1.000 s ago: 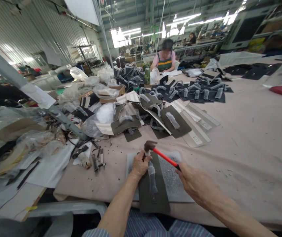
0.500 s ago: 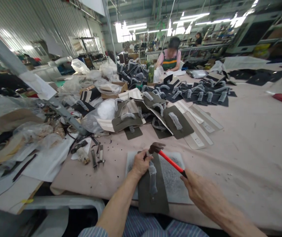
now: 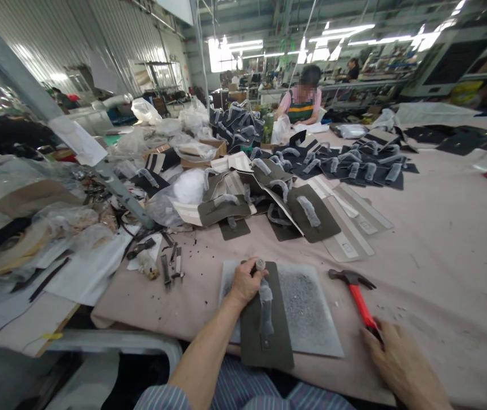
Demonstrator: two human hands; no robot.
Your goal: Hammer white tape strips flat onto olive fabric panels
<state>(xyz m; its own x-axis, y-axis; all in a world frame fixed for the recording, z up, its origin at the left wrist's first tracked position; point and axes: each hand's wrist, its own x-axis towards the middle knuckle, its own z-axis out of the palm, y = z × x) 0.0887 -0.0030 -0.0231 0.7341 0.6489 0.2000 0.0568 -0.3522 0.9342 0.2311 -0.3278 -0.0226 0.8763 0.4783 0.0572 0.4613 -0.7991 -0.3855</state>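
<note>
My left hand (image 3: 246, 283) is closed around an upright punch (image 3: 260, 265), whose round pale top shows above the fingers. The punch stands at the far end of a dark olive panel (image 3: 277, 319), just beyond its plastic-wrapped handle (image 3: 265, 313). Under the panel lies a grey speckled slab (image 3: 312, 307). To the right, the claw hammer (image 3: 358, 296) has its head low over or on the table; I cannot tell which. My right hand (image 3: 401, 356) has its fingers around the end of the red and black hammer handle.
Beyond the slab is a pile of olive panels with wrapped handles (image 3: 316, 210), with black ones (image 3: 350, 162) behind. Small tools (image 3: 170, 265) lie to the left, near a slanted metal post (image 3: 119, 191) and plastic bags (image 3: 68, 228). A co-worker (image 3: 303, 99) sits across the table.
My right hand has carried the hammer from above the punch down to the right, off the slab. My left hand stays on the punch. The view has shifted slightly.
</note>
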